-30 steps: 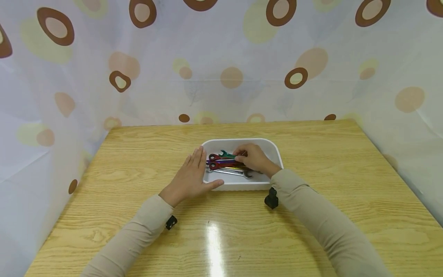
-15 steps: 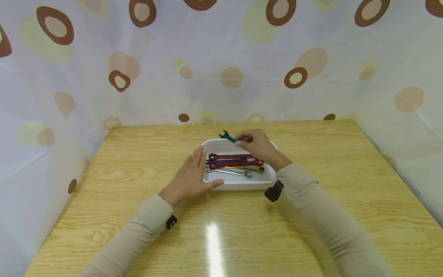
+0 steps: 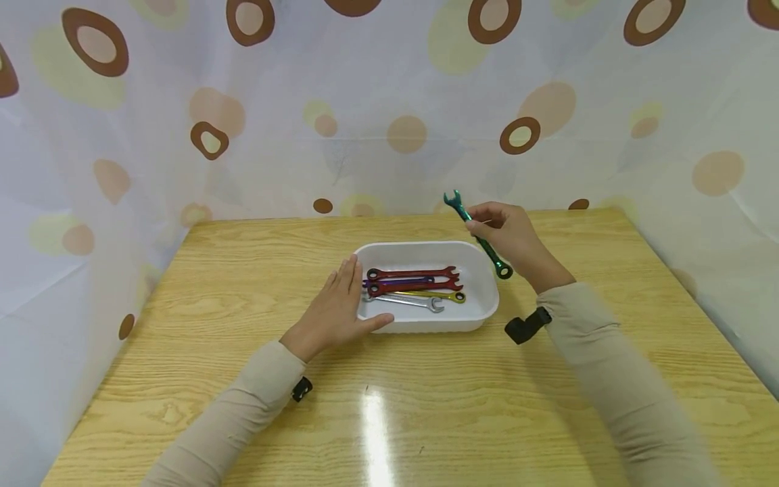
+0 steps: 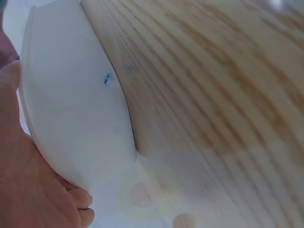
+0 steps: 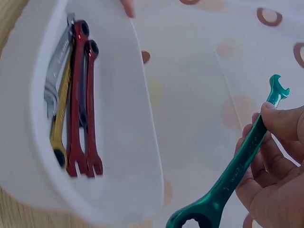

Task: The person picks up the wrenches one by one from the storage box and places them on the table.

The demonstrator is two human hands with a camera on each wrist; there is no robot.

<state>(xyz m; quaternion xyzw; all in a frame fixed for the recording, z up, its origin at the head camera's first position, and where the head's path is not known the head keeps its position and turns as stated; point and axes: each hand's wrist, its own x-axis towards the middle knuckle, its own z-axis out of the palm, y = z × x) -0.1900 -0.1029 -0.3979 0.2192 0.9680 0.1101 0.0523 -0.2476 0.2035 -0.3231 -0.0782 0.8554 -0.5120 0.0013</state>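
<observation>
Pinched between thumb and fingers of my right hand (image 3: 514,237) is a green combination wrench (image 3: 483,242), raised over the right end of a white plastic bin (image 3: 426,326). Its open end points up and away, its ring end down to the right. My left hand (image 3: 331,311) rests against the bin's left end with straight fingers, thumb over the front rim. Inside the bin lie two red wrenches (image 5: 76,99), a purple wrench (image 5: 83,95) partly hidden between them, a yellow wrench (image 5: 61,118) and a silver wrench (image 5: 57,66), side by side.
The bin stands on a wood-grain table (image 3: 274,250). A white curtain (image 3: 365,101) with brown and yellow spots hangs behind and at both sides. Small black camera mounts (image 3: 528,326) sit at both wrists.
My right hand has lifted the green wrench out of the bin and carried it up and to the right, tilting it. The left hand has stayed in place.
</observation>
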